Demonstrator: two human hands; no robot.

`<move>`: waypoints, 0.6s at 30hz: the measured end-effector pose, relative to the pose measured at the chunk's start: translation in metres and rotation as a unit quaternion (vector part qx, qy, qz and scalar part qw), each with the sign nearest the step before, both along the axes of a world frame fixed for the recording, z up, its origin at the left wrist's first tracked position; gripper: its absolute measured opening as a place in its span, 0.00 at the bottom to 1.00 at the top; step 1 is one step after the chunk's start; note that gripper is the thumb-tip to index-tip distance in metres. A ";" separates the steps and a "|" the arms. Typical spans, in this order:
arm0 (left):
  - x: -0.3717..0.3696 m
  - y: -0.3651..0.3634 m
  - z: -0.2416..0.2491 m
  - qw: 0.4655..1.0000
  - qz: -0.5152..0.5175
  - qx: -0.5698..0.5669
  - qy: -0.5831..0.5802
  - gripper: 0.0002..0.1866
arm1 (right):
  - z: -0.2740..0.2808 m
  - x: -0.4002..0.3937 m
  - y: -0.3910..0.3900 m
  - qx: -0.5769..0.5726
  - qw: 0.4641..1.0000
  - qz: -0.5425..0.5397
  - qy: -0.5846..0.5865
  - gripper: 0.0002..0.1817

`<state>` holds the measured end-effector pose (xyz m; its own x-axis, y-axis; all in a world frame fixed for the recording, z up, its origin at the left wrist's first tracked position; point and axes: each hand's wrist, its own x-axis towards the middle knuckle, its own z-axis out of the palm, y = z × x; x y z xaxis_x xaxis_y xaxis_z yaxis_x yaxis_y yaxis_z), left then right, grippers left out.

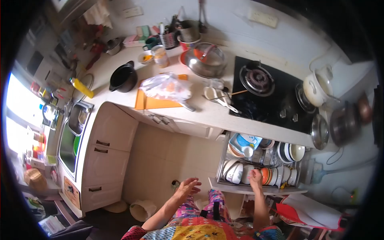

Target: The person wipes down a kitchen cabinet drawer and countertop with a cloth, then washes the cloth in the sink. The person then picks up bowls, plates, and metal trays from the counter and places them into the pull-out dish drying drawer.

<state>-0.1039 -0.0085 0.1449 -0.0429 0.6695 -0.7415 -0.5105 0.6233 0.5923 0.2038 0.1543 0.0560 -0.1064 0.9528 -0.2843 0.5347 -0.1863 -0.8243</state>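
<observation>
My right hand (255, 178) reaches into the open pull-out drawer, its fingers curled at the rim of a white bowl (246, 174) in the front row. Patterned white bowls (233, 173) stand tilted on its left. An orange bowl (265, 175) and several pale bowls (282, 175) stand on edge to its right. My left hand (189, 187) hangs over the floor in front of my legs, fingers apart, holding nothing. Behind the front row are a light blue dish (245, 141), a small white cup (247, 152) and stacked white bowls (297, 152).
On the counter (208, 113) are a black pot (123, 77), a plastic bag (168, 86) on an orange board (145, 103), a lidded pan (206, 64) and a black stove (264, 105). A sink (69, 146) is at left. A white bin (142, 210) stands on the floor.
</observation>
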 end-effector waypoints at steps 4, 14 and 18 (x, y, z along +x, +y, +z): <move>-0.077 -0.067 0.007 0.996 0.082 0.033 0.016 0.23 | 0.022 -0.114 -0.044 -0.033 0.993 0.104 0.046 0.09; -0.234 -0.242 -0.002 0.928 0.350 -0.002 0.126 0.18 | 0.112 -0.331 -0.098 0.053 0.915 0.400 -0.024 0.15; -0.254 -0.278 -0.010 0.898 0.427 0.023 0.103 0.14 | 0.145 -0.366 -0.076 0.104 0.910 0.400 -0.048 0.15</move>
